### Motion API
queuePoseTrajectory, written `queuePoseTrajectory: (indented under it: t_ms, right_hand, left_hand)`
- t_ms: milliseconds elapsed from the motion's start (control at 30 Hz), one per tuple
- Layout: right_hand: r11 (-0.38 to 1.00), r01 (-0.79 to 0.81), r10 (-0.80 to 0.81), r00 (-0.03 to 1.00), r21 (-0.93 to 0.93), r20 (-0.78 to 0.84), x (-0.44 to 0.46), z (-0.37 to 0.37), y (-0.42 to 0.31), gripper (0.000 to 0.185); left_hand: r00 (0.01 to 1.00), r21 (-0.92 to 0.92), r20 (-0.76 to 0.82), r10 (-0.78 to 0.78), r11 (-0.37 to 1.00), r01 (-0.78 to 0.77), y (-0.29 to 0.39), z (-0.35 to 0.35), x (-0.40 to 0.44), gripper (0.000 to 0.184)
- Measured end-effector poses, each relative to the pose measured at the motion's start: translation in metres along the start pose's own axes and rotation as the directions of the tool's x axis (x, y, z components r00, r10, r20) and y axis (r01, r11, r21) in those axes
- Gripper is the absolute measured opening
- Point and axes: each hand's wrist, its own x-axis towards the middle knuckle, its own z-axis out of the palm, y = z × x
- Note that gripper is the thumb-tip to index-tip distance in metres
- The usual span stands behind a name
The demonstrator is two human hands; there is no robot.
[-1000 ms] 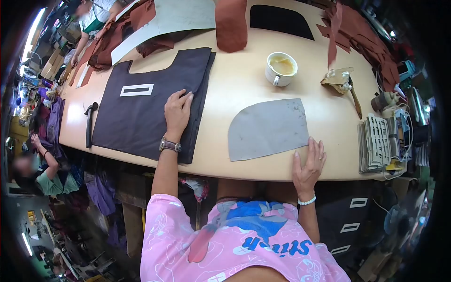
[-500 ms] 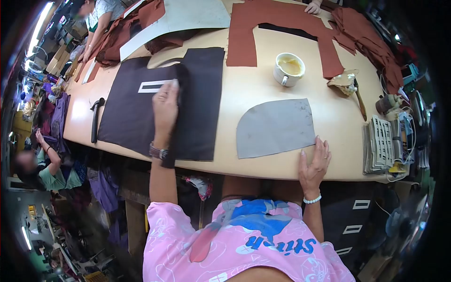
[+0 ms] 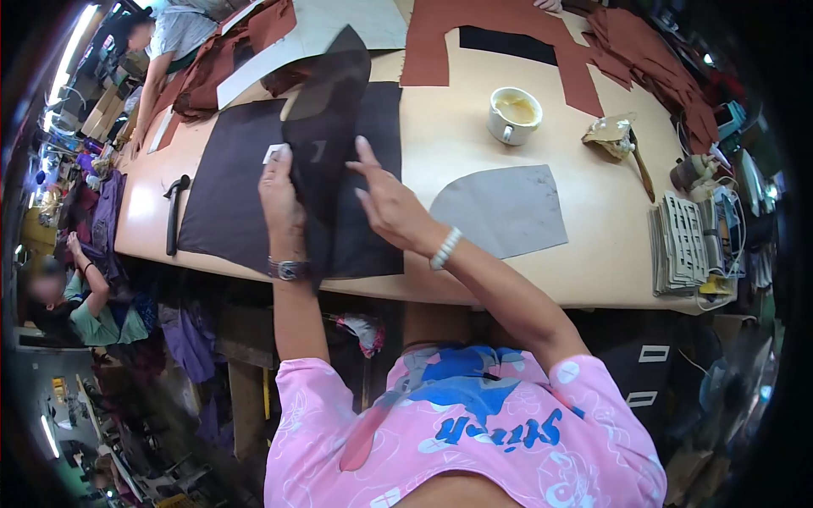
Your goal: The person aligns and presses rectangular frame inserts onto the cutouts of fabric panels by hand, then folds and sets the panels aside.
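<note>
A dark fabric piece stands lifted and folded above the dark fabric stack on the table's left part. My left hand has its fingers closed on the lifted piece's left side, beside a partly covered white rectangular frame. On its right side, my right hand is raised with fingers apart, near the fabric. Right of that hand lies a grey rounded panel, partly behind my right wrist. Behind the panel is a white cup of yellowish paste.
A black-handled hammer lies at left. Rust-red pieces and a pale sheet are at the back. At right are a brush and bundled cards. A co-worker leans in at back left.
My left hand has lifted the top dark fabric off the stack. My right hand has left the grey panel and moved left to the fabric. The rust-red piece at the back has shifted away.
</note>
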Motion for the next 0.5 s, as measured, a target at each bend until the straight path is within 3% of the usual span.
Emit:
queuePoseTrajectory:
  t_ms: [100, 200, 333, 433, 500]
  right_hand:
    - [0.996, -0.05, 0.058, 0.991, -0.067, 0.122, 0.039, 0.038, 0.017, 0.08]
    - [0.962, -0.077, 0.123, 0.979, -0.261, 0.164, 0.058, 0.065, 0.034, 0.084]
    - [0.968, -0.086, 0.12, 0.984, -0.238, 0.133, 0.06, 0.079, 0.04, 0.089]
    - [0.959, 0.0, 0.018, 0.998, -0.284, 0.061, 0.056, 0.087, 0.047, 0.092]
    - [0.985, -0.159, 0.159, 0.987, -0.062, 0.001, 0.062, 0.084, 0.041, 0.094]
  left_hand:
    - [0.978, -0.138, 0.127, -0.166, 0.973, 0.183, 0.061, 0.006, -0.006, 0.026]
    - [0.934, -0.243, 0.268, -0.238, 0.921, 0.305, 0.113, 0.017, -0.019, 0.028]
    - [0.938, -0.323, 0.289, -0.191, 0.903, 0.284, 0.135, -0.008, 0.01, 0.029]
    - [0.952, -0.362, 0.264, -0.156, 0.899, 0.247, 0.146, -0.019, 0.032, 0.029]
    - [0.959, -0.377, 0.242, -0.149, 0.896, 0.234, 0.148, -0.021, 0.043, 0.029]
